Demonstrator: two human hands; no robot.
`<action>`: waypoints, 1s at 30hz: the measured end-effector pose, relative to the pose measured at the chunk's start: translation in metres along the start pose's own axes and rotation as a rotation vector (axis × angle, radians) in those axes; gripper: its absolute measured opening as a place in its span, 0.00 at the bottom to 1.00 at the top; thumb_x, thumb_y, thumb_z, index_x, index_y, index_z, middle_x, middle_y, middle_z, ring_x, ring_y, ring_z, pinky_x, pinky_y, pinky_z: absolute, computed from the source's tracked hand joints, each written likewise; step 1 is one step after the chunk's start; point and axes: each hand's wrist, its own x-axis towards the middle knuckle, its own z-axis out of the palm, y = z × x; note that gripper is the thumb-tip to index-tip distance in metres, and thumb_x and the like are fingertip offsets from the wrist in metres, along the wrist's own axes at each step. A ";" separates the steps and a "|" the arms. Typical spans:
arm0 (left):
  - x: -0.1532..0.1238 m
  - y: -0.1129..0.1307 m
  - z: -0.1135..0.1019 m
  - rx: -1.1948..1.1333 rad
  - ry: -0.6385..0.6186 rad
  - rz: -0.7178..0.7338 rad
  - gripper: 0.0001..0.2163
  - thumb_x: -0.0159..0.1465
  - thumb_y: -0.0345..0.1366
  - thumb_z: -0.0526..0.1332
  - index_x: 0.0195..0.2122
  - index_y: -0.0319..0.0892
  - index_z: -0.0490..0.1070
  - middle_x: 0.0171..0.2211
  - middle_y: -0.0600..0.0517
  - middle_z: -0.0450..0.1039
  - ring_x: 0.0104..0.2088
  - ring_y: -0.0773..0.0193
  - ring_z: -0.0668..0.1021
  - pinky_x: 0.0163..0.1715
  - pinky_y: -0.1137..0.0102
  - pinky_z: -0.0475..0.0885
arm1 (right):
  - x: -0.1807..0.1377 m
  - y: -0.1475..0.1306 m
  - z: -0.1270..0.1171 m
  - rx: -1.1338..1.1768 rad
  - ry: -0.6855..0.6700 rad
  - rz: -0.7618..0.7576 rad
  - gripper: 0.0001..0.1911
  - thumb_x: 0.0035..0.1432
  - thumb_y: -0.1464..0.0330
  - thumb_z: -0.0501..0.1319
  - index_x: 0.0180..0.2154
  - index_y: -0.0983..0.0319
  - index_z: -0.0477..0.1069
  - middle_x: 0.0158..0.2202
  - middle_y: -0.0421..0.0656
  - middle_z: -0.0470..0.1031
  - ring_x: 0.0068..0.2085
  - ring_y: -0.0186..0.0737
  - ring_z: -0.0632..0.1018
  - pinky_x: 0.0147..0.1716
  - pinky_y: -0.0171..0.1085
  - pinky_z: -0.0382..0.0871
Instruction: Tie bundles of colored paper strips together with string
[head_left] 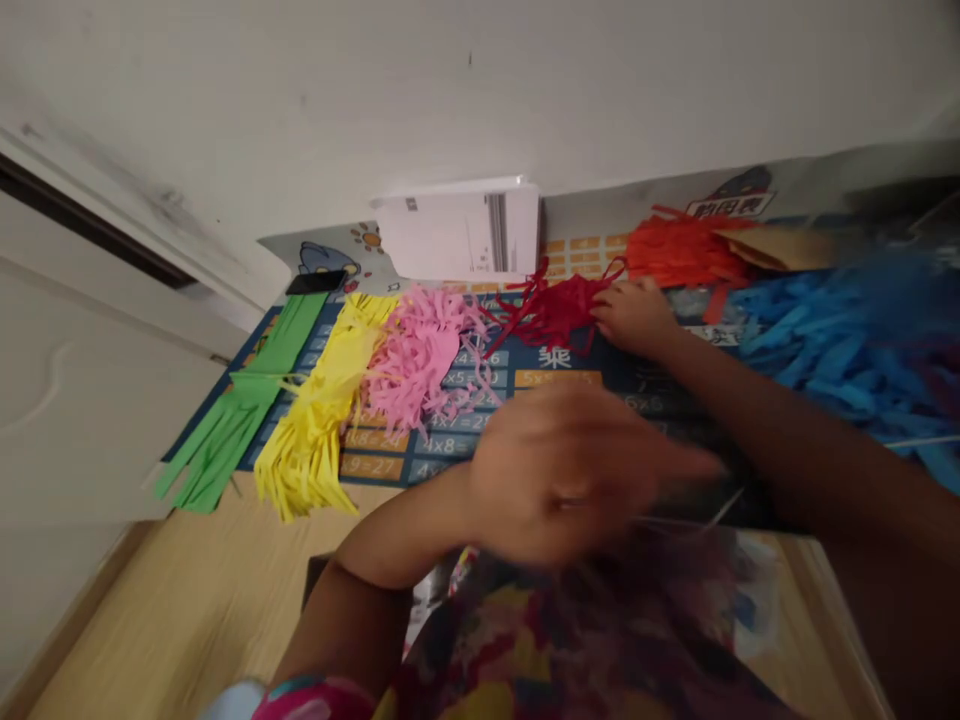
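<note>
My right hand (634,315) reaches far forward and rests on a heap of dark red paper strips (555,310), fingers curled into them. My left hand (577,470) hovers nearer to me above a blue multiplication-table mat (465,440); it is smeared by motion and its fingers cannot be made out. Piles of cut paper strips lie along the mat: green (240,415), yellow (319,415), pink (420,355), orange (679,250) and blue (840,340).
A white printed sheet (461,235) leans against the white wall behind the piles, with a small black object (315,282) beside it. The mat lies on a wooden floor (187,600). A brown paper piece (780,248) sits by the orange strips.
</note>
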 end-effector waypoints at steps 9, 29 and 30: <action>0.080 -0.131 0.064 0.321 -0.087 -0.215 0.14 0.66 0.34 0.59 0.52 0.41 0.74 0.49 0.45 0.77 0.52 0.54 0.75 0.54 0.58 0.68 | 0.015 0.009 -0.020 0.059 -0.050 0.090 0.13 0.63 0.66 0.55 0.41 0.60 0.77 0.43 0.47 0.80 0.45 0.46 0.75 0.44 0.44 0.58; 0.111 -0.170 0.031 -0.069 -0.260 -0.335 0.09 0.61 0.34 0.60 0.34 0.36 0.79 0.27 0.53 0.78 0.27 0.66 0.78 0.30 0.74 0.72 | -0.007 0.000 -0.065 0.643 0.140 0.125 0.18 0.53 0.64 0.61 0.45 0.61 0.76 0.44 0.47 0.80 0.46 0.49 0.77 0.48 0.45 0.69; 0.109 -0.165 0.029 -0.063 -0.238 -0.339 0.08 0.60 0.33 0.61 0.36 0.36 0.79 0.30 0.52 0.79 0.30 0.65 0.79 0.33 0.72 0.73 | -0.007 0.001 -0.065 0.678 0.107 0.137 0.14 0.54 0.63 0.61 0.41 0.60 0.77 0.38 0.45 0.81 0.40 0.46 0.78 0.42 0.42 0.71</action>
